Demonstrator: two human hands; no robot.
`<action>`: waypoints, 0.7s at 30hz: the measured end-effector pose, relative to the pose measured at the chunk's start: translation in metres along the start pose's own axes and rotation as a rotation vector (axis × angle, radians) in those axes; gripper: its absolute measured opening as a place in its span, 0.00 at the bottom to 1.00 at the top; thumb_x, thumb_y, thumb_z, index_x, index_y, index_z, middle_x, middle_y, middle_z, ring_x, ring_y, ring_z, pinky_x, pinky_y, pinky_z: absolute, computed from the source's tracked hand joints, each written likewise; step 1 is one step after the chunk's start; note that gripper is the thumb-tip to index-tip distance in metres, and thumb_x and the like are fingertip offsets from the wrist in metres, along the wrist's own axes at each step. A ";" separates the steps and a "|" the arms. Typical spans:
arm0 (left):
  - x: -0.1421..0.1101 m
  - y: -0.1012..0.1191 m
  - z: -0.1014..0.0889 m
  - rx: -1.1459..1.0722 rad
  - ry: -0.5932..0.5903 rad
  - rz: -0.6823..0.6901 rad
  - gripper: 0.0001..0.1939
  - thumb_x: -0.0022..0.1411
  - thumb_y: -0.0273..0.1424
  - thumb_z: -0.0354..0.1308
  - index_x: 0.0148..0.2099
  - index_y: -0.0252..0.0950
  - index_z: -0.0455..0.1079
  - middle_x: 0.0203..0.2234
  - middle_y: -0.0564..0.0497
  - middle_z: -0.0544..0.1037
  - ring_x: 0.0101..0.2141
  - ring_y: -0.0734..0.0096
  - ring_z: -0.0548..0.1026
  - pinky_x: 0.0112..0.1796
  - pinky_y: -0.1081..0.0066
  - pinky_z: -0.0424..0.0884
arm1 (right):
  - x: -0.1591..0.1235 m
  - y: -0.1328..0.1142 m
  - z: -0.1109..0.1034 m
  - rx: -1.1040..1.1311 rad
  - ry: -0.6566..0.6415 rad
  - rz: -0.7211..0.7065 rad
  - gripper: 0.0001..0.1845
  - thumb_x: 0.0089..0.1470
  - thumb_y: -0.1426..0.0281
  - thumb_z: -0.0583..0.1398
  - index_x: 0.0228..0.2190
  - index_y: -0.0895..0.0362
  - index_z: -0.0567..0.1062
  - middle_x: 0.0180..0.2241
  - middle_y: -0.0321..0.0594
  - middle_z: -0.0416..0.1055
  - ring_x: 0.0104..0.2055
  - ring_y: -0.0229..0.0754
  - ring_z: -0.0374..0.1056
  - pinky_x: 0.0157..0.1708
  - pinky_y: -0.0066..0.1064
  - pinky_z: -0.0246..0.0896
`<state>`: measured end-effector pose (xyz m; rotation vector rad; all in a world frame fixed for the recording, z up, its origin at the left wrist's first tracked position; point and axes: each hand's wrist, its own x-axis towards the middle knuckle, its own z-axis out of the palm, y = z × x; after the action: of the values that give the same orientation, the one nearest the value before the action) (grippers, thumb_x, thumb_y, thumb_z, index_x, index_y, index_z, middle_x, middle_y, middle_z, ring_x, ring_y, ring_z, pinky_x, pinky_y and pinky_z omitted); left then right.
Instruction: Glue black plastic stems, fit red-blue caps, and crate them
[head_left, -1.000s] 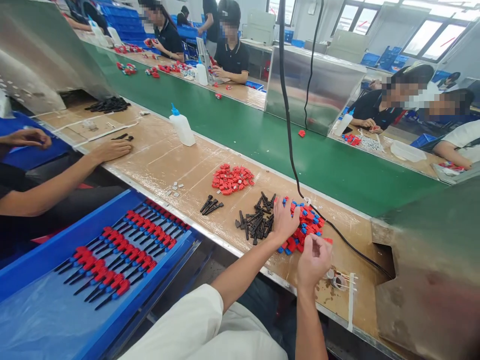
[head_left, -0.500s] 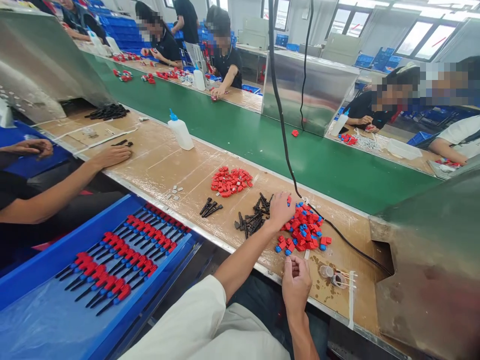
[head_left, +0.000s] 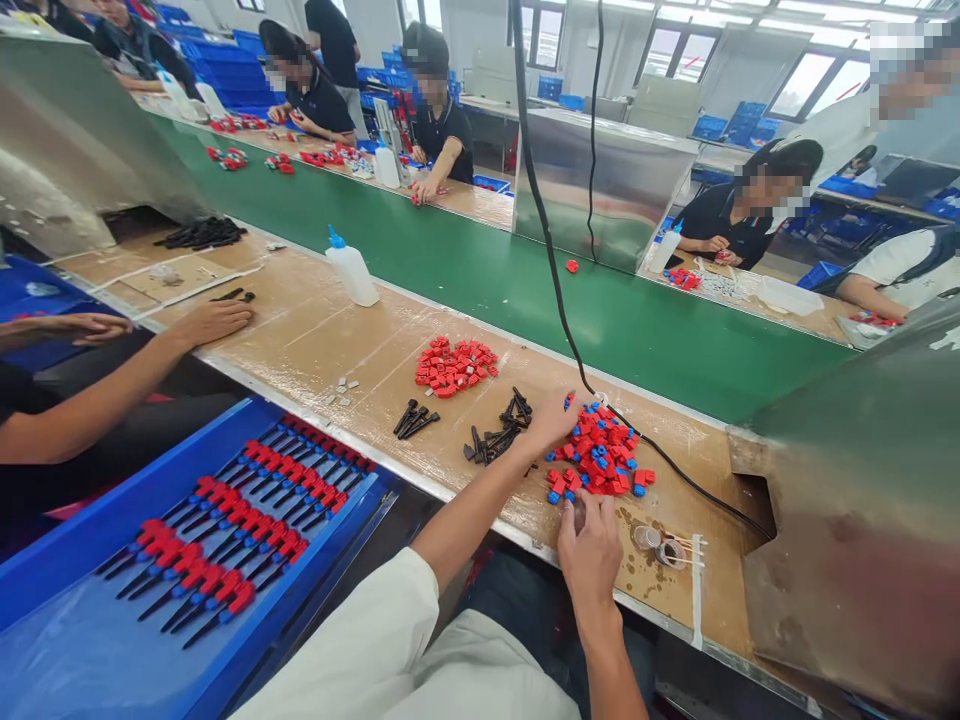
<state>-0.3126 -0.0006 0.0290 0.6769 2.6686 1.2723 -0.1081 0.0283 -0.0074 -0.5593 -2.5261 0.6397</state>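
My left hand [head_left: 556, 422] reaches over to the left side of a pile of red-and-blue plastic pieces [head_left: 606, 455]. A small red-and-blue piece [head_left: 568, 401] shows at its closed fingertips. My right hand [head_left: 589, 540] is at the near edge of the same pile, thumb and fingers apart, with the fingertips against the nearest pieces. Just left of my left hand lies a heap of black plastic rods [head_left: 495, 440], partly covered by my forearm. Several more black rods [head_left: 416, 420] lie farther left, below a heap of red pieces [head_left: 456, 366].
A blue tray [head_left: 67, 625] at left holds rows of assembled pieces. Small cups [head_left: 670, 552] with cotton swabs stand at right. A black cable [head_left: 551, 250] hangs across the bench. A squeeze bottle [head_left: 352, 275] stands by the green conveyor belt [head_left: 465, 270]. A co-worker's hand [head_left: 217, 322] rests at left.
My right hand has moved forward to the pile's near edge, and its fingers have spread. My left hand stays by the pile. The view has shifted slightly.
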 end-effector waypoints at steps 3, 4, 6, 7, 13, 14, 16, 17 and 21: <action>0.013 -0.009 -0.028 0.021 0.000 -0.016 0.21 0.73 0.32 0.40 0.54 0.33 0.73 0.48 0.43 0.80 0.48 0.64 0.76 0.50 0.66 0.70 | -0.013 -0.010 0.004 0.017 -0.065 -0.076 0.15 0.63 0.64 0.53 0.40 0.52 0.78 0.37 0.42 0.75 0.37 0.45 0.70 0.33 0.33 0.60; 0.019 -0.012 -0.036 0.039 -0.010 -0.028 0.21 0.73 0.30 0.40 0.55 0.34 0.73 0.48 0.44 0.80 0.48 0.64 0.76 0.50 0.67 0.70 | -0.016 -0.013 0.007 0.023 -0.089 -0.103 0.15 0.63 0.64 0.52 0.40 0.51 0.79 0.37 0.40 0.76 0.35 0.43 0.71 0.33 0.32 0.60; 0.031 -0.017 -0.049 0.087 -0.063 -0.060 0.18 0.71 0.28 0.45 0.53 0.34 0.74 0.48 0.45 0.80 0.48 0.64 0.77 0.50 0.68 0.70 | -0.015 -0.016 0.014 0.021 -0.115 -0.138 0.16 0.63 0.64 0.52 0.40 0.51 0.79 0.37 0.40 0.77 0.32 0.43 0.70 0.31 0.32 0.60; 0.037 -0.019 -0.053 0.116 -0.105 -0.079 0.15 0.69 0.28 0.49 0.52 0.34 0.75 0.47 0.44 0.80 0.48 0.63 0.77 0.50 0.68 0.71 | -0.013 -0.017 0.018 0.013 -0.115 -0.144 0.16 0.63 0.64 0.52 0.41 0.51 0.79 0.36 0.40 0.77 0.31 0.43 0.70 0.31 0.32 0.59; 0.052 -0.016 -0.048 0.278 -0.412 -0.158 0.16 0.68 0.38 0.59 0.53 0.35 0.71 0.49 0.45 0.76 0.46 0.63 0.76 0.46 0.58 0.75 | 0.009 -0.005 0.027 -0.044 -0.069 -0.123 0.15 0.61 0.63 0.53 0.38 0.52 0.80 0.36 0.43 0.75 0.31 0.44 0.69 0.29 0.33 0.59; 0.052 -0.014 -0.046 0.297 -0.443 -0.156 0.17 0.68 0.38 0.58 0.54 0.35 0.70 0.50 0.45 0.75 0.46 0.63 0.76 0.46 0.58 0.75 | 0.011 -0.003 0.028 -0.051 -0.066 -0.116 0.15 0.60 0.63 0.53 0.37 0.52 0.80 0.35 0.43 0.75 0.30 0.43 0.68 0.29 0.33 0.59; 0.051 -0.012 -0.044 0.330 -0.488 -0.146 0.17 0.68 0.38 0.58 0.55 0.35 0.70 0.51 0.44 0.74 0.47 0.62 0.76 0.46 0.58 0.75 | 0.015 0.000 0.028 -0.058 -0.065 -0.104 0.15 0.60 0.64 0.53 0.37 0.52 0.79 0.35 0.41 0.74 0.30 0.42 0.67 0.30 0.33 0.59; 0.050 -0.011 -0.044 0.344 -0.501 -0.139 0.16 0.68 0.37 0.58 0.54 0.35 0.70 0.50 0.45 0.75 0.47 0.62 0.76 0.47 0.57 0.75 | 0.017 0.000 0.028 -0.059 -0.066 -0.100 0.15 0.59 0.65 0.53 0.37 0.52 0.79 0.35 0.41 0.73 0.30 0.42 0.67 0.31 0.32 0.59; 0.044 -0.012 -0.050 0.396 -0.488 -0.090 0.14 0.67 0.37 0.60 0.51 0.35 0.73 0.49 0.45 0.76 0.48 0.62 0.76 0.50 0.55 0.73 | 0.024 -0.001 0.029 -0.051 -0.066 -0.094 0.15 0.59 0.66 0.52 0.37 0.53 0.79 0.34 0.40 0.73 0.32 0.42 0.67 0.35 0.32 0.59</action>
<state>-0.3700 -0.0236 0.0558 0.7781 2.5020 0.4690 -0.1429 0.0293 -0.0218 -0.4409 -2.6188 0.5699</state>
